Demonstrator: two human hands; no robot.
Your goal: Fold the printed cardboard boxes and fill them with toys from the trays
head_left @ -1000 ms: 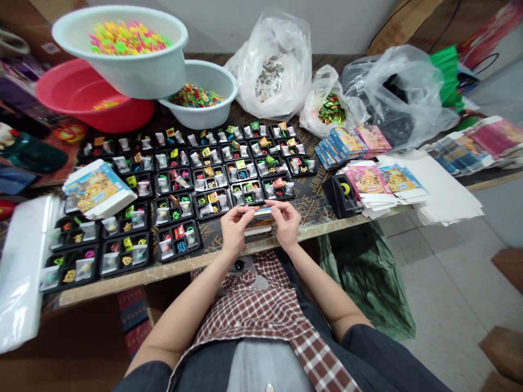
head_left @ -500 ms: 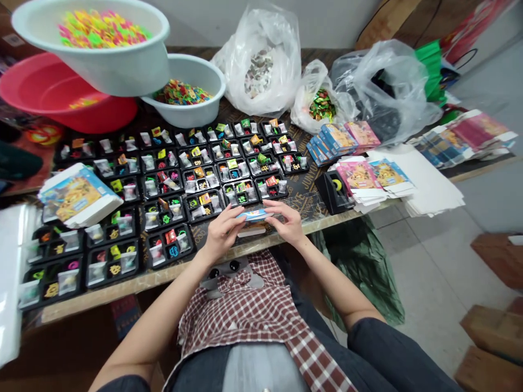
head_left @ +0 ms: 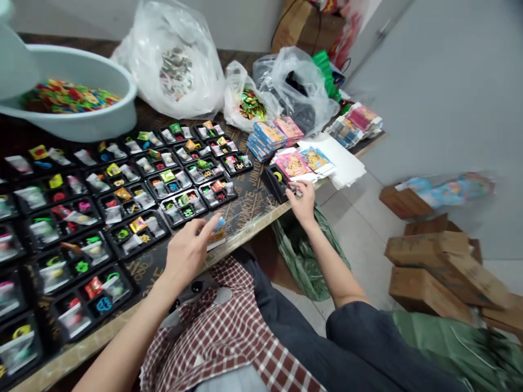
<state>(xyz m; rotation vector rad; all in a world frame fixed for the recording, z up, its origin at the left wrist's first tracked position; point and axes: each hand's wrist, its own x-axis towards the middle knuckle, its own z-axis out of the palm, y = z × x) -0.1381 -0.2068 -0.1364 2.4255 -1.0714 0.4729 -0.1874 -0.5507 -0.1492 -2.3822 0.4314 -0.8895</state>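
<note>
My left hand [head_left: 187,251] is closed around a small printed carton [head_left: 218,233], blue on top, held low over the table's front edge. The hand hides much of that box. At the black tape dispenser [head_left: 272,184], which carries a yellow-cored roll [head_left: 278,176], my right hand [head_left: 303,204] has thumb and forefinger pinched beside its front end. Whatever lies between those fingertips is too small to see. Left of the dispenser, black compartment trays [head_left: 183,208] stand in rows, filled with small bright toys and wrapped packets.
Flat printed cartons [head_left: 292,165] and white sheets [head_left: 347,169] lie behind the dispenser. Blue boxes [head_left: 265,136] are stacked further back. A pale tub [head_left: 81,117] and clear plastic bags [head_left: 180,71] line the wall. Cardboard boxes [head_left: 429,245] stand on the floor at right.
My right hand has left the small carton and moved right to the tape dispenser. My left hand keeps the carton. The view has turned to the right.
</note>
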